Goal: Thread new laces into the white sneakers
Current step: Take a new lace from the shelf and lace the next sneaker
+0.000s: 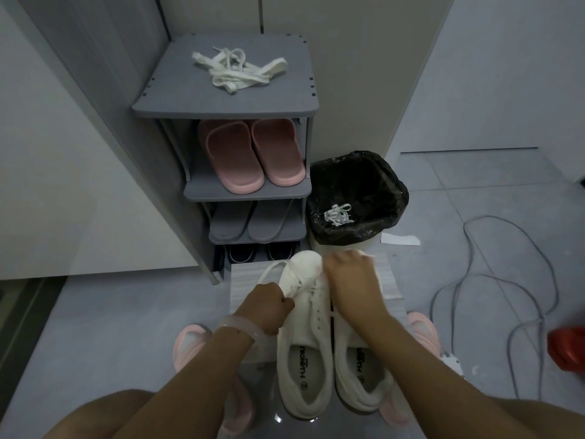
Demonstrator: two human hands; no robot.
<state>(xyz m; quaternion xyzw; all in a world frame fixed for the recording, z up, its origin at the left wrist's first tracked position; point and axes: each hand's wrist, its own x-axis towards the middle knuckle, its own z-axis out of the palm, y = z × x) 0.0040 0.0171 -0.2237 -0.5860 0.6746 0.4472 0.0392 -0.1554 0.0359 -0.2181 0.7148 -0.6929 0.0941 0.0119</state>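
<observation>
Head view. A bin (357, 198) lined with a black bag, just right of the shoe rack (221, 99), holding one small tangle of discarded laces (338, 213). On the rack's top shelf, a loose heap of white laces (237, 69). Below that, one pair of pink slippers (250, 153); a shelf lower, one pair of grey slippers (253, 221); at the bottom, one pair of dark shoes (253, 251), mostly hidden.

Two white sneakers (304, 350) side by side on a pale mat (243, 280) on the floor, toes toward the rack, heels toward the person. Left one partly laced near the toe, with a lace loop (269, 270) arching out to its left. Right one's front hidden under a hand.

Left hand (269, 308): fingers curled, pinching the lace at the left sneaker's eyelets; a translucent bracelet (240, 327) on the wrist. Right hand (351, 280): back up, fingers bent down over the sneakers' fronts; cannot tell whether pinching lace or merely pressing.

Grey cables (506, 280) strewn over the floor at right, a red object (568, 346) at the right edge.
</observation>
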